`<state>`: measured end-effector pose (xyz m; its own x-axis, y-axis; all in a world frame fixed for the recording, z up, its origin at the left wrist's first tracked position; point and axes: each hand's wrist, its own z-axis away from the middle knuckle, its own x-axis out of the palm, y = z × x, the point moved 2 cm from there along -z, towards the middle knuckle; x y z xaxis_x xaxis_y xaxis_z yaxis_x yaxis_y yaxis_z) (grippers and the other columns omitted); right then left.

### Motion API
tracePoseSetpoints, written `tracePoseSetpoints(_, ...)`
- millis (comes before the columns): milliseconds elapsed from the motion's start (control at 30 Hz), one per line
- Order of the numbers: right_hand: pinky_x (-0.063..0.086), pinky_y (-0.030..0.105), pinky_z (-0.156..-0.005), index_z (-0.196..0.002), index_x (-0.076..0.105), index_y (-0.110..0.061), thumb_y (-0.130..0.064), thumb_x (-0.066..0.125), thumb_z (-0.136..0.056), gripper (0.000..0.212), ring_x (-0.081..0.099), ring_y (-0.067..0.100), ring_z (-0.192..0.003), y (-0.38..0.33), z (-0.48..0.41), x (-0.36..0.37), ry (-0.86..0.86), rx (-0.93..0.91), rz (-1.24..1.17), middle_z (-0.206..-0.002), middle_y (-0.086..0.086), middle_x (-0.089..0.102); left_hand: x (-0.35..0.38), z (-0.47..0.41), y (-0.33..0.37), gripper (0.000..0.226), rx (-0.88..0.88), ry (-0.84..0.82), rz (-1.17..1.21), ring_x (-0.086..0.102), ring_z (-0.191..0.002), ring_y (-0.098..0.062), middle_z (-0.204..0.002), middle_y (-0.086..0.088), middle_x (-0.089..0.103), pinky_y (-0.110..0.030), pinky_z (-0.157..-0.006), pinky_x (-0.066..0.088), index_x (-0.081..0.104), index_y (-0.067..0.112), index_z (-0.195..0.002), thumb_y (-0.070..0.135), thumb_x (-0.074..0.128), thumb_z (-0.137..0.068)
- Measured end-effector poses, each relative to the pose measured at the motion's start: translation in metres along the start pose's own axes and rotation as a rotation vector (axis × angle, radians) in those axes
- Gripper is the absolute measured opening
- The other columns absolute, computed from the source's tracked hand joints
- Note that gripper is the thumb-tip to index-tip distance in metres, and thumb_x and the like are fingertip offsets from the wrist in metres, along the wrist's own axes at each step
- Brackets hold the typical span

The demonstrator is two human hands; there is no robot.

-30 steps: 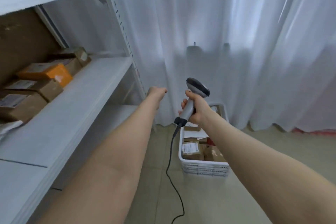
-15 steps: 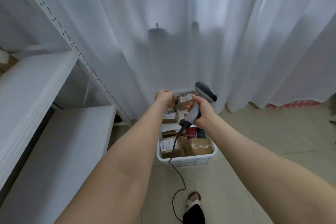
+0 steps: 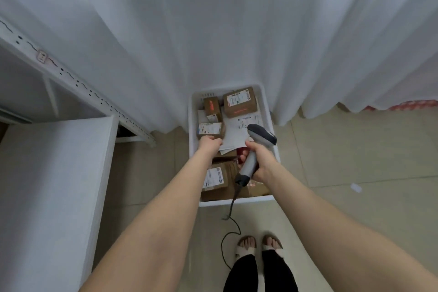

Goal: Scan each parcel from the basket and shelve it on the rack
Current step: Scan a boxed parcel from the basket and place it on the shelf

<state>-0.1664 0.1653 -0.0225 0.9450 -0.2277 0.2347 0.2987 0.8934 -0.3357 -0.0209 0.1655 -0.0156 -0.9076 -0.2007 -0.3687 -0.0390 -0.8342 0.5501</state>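
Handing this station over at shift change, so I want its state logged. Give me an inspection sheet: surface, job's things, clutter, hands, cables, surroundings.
Surface: beige tiled floor.
Job's things: white basket on the floor, holding labelled brown parcels; white rack at left.
Clutter: loose papers in the basket; small white scrap on the floor.
Hands: left hand touches a small parcel, grip unclear; right hand grips the scanner.
Cables: scanner cable hangs over the basket's near rim, trails past the feet.
Surroundings: white curtain behind the basket.
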Motion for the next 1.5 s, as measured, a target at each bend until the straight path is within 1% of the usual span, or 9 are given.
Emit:
tracePoseSetpoints(200,0.054,0.035,-0.065,-0.103,0.061,-0.007,-0.021,0.073,-0.086,0.025,0.059,0.018,-0.063,0.043,-0.124,-0.002,0.032,0.063,0.126,-0.073,0.005,0.061,0.026,-0.099,-0.087,0.035,-0.164,0.051,0.055,0.056,-0.103,-0.028,-0.116,-0.014,0.059,-0.033,-0.083,0.044,0.051,0.004,-0.127,0.014,0.054,-0.093)
tracePoseSetpoints(533,0.058,0.038,-0.066,-0.128,0.047,-0.012,-0.021,0.077,-0.08,0.057,0.067,0.029,-0.088,0.08,-0.281,0.008,-0.026,0.026,0.473,-0.108,0.014,0.065,0.073,-0.198,-0.193,0.055,-0.562,0.141,0.338,0.047,-0.121,-0.036,-0.133,-0.015,0.051,-0.05,-0.098,0.041,0.035,0.012,-0.142,0.021,0.057,-0.093)
tracePoseSetpoints(600,0.056,0.033,-0.056,-0.121,0.049,-0.012,-0.019,0.075,-0.082,0.047,0.069,0.027,-0.08,0.083,-0.3,0.015,-0.086,0.014,0.534,-0.102,0.013,0.067,0.083,-0.213,-0.201,0.054,-0.54,0.18,0.355,0.057,-0.102,-0.03,-0.115,-0.013,0.059,-0.045,-0.085,0.045,0.036,0.015,-0.14,0.026,0.057,-0.092)
tracePoseSetpoints(733,0.048,0.031,-0.056,-0.096,0.05,-0.017,-0.022,0.074,-0.083,0.028,0.062,0.022,-0.076,0.086,-0.329,0.023,-0.131,-0.019,0.683,-0.092,0.007,0.06,0.099,-0.242,-0.207,0.054,-0.49,0.316,0.239,0.049,-0.121,-0.034,-0.145,-0.016,0.036,-0.042,-0.095,0.05,0.038,0.019,-0.14,0.03,0.058,-0.091)
tracePoseSetpoints(867,0.047,0.03,-0.055,-0.101,0.05,-0.015,-0.025,0.074,-0.084,0.031,0.061,0.02,-0.074,0.086,-0.342,0.017,-0.139,-0.016,0.782,-0.089,0.006,0.06,0.098,-0.253,-0.194,0.048,-0.341,0.505,0.138,0.046,-0.122,-0.037,-0.143,-0.014,0.029,-0.045,-0.096,0.043,0.038,0.019,-0.138,0.027,0.054,-0.093)
tracePoseSetpoints(1000,0.055,0.038,-0.07,-0.114,0.049,-0.008,-0.022,0.073,-0.085,0.04,0.064,0.024,-0.082,0.087,-0.349,0.007,-0.092,-0.014,0.708,-0.096,0.011,0.063,0.084,-0.248,-0.205,0.051,-0.511,0.661,0.29,0.043,-0.122,-0.038,-0.137,-0.019,0.035,-0.043,-0.099,0.044,0.04,0.008,-0.132,0.028,0.061,-0.09)
tracePoseSetpoints(1100,0.058,0.043,-0.079,-0.116,0.049,-0.008,-0.022,0.073,-0.085,0.041,0.068,0.028,-0.088,0.089,-0.349,0.009,-0.116,-0.014,0.661,-0.102,0.013,0.066,0.087,-0.245,-0.218,0.056,-0.634,0.646,0.506,0.048,-0.119,-0.034,-0.137,-0.018,0.04,-0.035,-0.091,0.048,0.035,0.008,-0.138,0.023,0.061,-0.09)
tracePoseSetpoints(1367,0.05,0.03,-0.052,-0.094,0.051,-0.012,-0.022,0.073,-0.085,0.026,0.065,0.02,-0.071,0.09,-0.351,0.009,-0.107,-0.025,0.742,-0.085,0.008,0.063,0.106,-0.251,-0.223,0.064,-0.544,0.628,0.714,0.059,-0.111,-0.03,-0.134,-0.013,0.052,-0.045,-0.09,0.054,0.036,0.01,-0.142,0.017,0.064,-0.085)
tracePoseSetpoints(1500,0.052,0.033,-0.058,-0.092,0.051,-0.012,-0.019,0.072,-0.083,0.024,0.064,0.022,-0.078,0.081,-0.354,-0.007,-0.023,-0.04,0.654,-0.091,0.009,0.063,0.111,-0.26,-0.214,0.021,-0.393,0.456,0.689,0.066,-0.075,-0.021,-0.106,-0.008,0.069,-0.039,-0.07,0.06,0.059,0.014,-0.113,0.014,0.058,-0.092)
